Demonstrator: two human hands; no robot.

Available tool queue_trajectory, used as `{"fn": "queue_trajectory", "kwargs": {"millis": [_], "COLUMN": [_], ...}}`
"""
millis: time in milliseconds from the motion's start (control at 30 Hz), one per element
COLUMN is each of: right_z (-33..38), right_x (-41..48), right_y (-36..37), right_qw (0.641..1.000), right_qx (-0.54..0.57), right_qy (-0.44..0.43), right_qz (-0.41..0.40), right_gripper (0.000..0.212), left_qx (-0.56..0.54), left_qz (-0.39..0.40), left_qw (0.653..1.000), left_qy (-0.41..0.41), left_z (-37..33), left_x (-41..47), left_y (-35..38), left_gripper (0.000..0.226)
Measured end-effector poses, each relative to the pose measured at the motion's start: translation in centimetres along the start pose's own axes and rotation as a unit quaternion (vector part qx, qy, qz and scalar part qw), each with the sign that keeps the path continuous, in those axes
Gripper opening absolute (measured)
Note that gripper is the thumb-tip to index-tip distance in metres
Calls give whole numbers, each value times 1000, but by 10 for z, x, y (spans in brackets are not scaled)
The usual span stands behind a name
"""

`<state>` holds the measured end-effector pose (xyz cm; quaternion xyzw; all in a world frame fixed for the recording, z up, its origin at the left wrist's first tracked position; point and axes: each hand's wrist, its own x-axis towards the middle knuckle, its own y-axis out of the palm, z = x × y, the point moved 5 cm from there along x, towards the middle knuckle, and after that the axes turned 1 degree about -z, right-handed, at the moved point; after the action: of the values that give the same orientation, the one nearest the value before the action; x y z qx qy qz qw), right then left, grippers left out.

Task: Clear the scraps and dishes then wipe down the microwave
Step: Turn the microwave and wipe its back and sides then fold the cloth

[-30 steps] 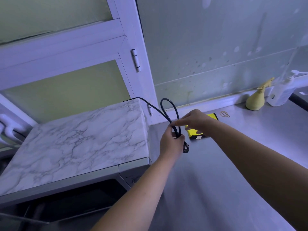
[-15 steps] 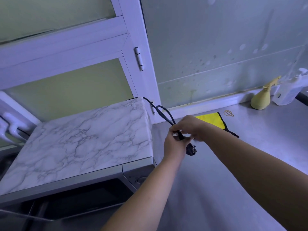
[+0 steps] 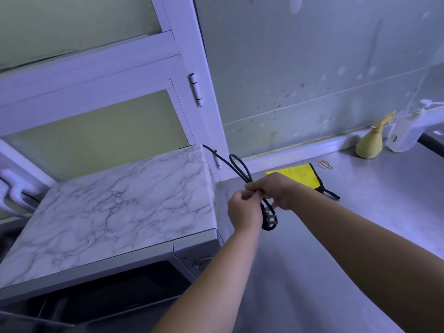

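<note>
The microwave (image 3: 115,212), topped with a marble-pattern sheet, stands at the left of the counter with its dark door at the bottom left. Its black power cord (image 3: 237,167) runs from the back right corner and is folded into a loop. My left hand (image 3: 243,210) and my right hand (image 3: 276,191) both pinch the bundled cord just right of the microwave. The plug (image 3: 269,219) hangs below my hands. A yellow cloth (image 3: 301,174) with a black edge lies on the counter behind my right hand.
A yellow spray bottle (image 3: 371,143) and a clear pump bottle (image 3: 408,131) stand against the back wall at the right. A rubber band (image 3: 325,164) lies near the cloth. The steel counter (image 3: 336,236) stretches right. A white window frame (image 3: 199,92) rises behind the microwave.
Both hands stay on the folded cord beside the microwave. The plug now hangs lower, below my hands. The view has shifted slightly, showing more of the yellow cloth.
</note>
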<state>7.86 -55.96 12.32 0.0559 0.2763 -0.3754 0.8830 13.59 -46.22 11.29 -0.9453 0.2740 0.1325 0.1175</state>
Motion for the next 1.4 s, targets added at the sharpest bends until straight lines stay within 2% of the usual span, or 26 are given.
{"fn": "queue_trajectory", "kwargs": {"millis": [167,267,367,467,567,733,800,1033,1167,1333,1400], "right_z": [-3,-5,-8,-13,-18,-21,-21,-16,-18,-12,-6], "right_x": [-4,-4,-3,-1,5,11,14,17,14,7,6], "right_y": [3,8,13,12,7,-3,-6,-9,-14,-19,-22], "right_qw": [999,996,993,990,988,983,981,972,975,990,994], "right_qx": [39,69,102,123,133,168,183,228,219,132,92], "right_qy": [12,22,26,28,22,27,26,33,42,41,32], "right_qz": [-36,-49,-61,-62,-74,-61,-52,-35,-12,34,50], "right_gripper": [12,22,32,31,27,14,15,22,23,18,19], "left_qx": [33,-23,-92,-112,-90,-76,-62,-32,31,89,105], "left_qz": [-43,-75,-82,-54,20,119,140,216,214,163,138], "left_qw": [998,997,992,992,996,989,987,976,976,981,980], "left_qy": [29,20,-32,-35,12,37,40,4,14,52,99], "left_z": [-3,-1,6,9,4,6,10,28,35,28,20], "left_x": [0,-5,-6,-6,-14,-29,-38,-64,-69,-65,-61], "left_y": [0,-1,-1,-4,-1,3,3,-6,-21,-35,-41], "left_gripper": [13,8,5,3,9,6,15,21,22,3,11]}}
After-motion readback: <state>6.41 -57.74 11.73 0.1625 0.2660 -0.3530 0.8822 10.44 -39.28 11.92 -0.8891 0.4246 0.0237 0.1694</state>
